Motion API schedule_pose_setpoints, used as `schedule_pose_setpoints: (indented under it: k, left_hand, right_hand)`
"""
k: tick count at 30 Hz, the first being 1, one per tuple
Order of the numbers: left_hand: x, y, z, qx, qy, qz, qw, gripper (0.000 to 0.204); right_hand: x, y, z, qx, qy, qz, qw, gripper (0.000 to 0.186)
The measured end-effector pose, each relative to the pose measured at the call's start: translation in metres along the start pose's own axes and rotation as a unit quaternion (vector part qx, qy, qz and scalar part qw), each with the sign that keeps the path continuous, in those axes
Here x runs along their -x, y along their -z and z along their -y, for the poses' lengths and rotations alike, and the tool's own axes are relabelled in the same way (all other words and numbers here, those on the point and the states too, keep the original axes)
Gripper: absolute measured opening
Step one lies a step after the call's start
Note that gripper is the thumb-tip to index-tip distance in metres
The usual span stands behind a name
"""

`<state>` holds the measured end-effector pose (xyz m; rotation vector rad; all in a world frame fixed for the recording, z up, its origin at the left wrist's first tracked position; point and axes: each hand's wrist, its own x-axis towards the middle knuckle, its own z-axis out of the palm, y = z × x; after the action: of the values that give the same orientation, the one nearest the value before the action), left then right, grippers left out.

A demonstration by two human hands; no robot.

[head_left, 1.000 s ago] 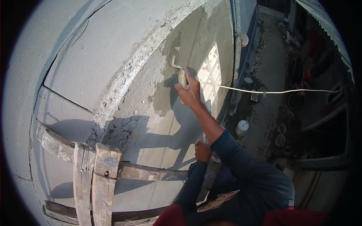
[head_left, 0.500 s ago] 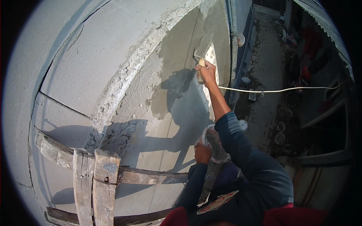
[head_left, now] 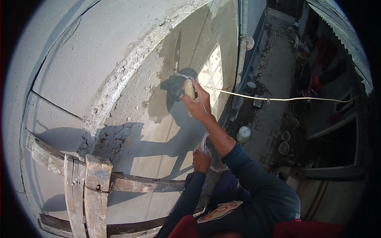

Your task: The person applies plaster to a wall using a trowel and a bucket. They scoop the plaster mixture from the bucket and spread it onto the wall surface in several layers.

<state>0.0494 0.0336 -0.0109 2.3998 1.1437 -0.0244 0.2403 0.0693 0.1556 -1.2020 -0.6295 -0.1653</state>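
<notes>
My right hand is closed around the wooden handle of a trowel, held up in front of the wall. The trowel's thin blade points up and shows nearly edge-on; whether it touches the wall I cannot tell. Behind it spreads darker, damp-looking plaster. A pale patterned panel is set in the wall just to the right. Lower down, my left hand grips the rim of a whitish bucket close to my body. My right forearm hides part of the bucket, and its contents are unclear.
Rough wooden poles stand and cross at the lower left. A pale cable stretches from the wall across the right side. Far below lies a paved passage with a white bucket and several other containers.
My right hand has drawn the trowel down and left, off the patterned panel, which now shows more fully. The blade has turned edge-on. My left hand still holds the bucket.
</notes>
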Motion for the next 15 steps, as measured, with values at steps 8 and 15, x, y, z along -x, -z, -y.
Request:
schedule_pose_setpoints:
  k: [8,15]
  left_hand:
    - [0.003,-0.002,-0.008,0.012,0.017,0.048,0.999,0.051]
    - [0.005,0.000,0.003,0.007,0.017,0.017,1.000,0.051]
  right_hand:
    - [-0.066,0.040,-0.047,-0.077,-0.229,-0.029,0.970,0.058]
    - [-0.032,0.004,0.018,-0.071,-0.089,0.023,0.993,0.072]
